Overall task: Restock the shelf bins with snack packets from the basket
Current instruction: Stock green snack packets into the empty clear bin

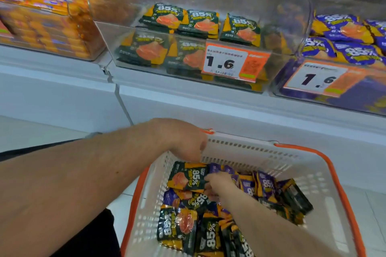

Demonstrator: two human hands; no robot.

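Hands both down in the white plastic basket with orange rim (pixel 325 165), left hand (pixel 188 144) and right hand (pixel 219 181) pinching one dark-green foil snack packet (pixel 188 177) — light, crinkly, slippery, best held by its edges.

Dark-green and purple snack packets (pixel 211 210) (jumbled) in white basket (pixel 309 175)

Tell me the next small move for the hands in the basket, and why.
Probably lift the dark green 85% snack packet up to the clear middle shelf bin: both the left hand and right hand already grip it, and that bin holds matching packets with space.
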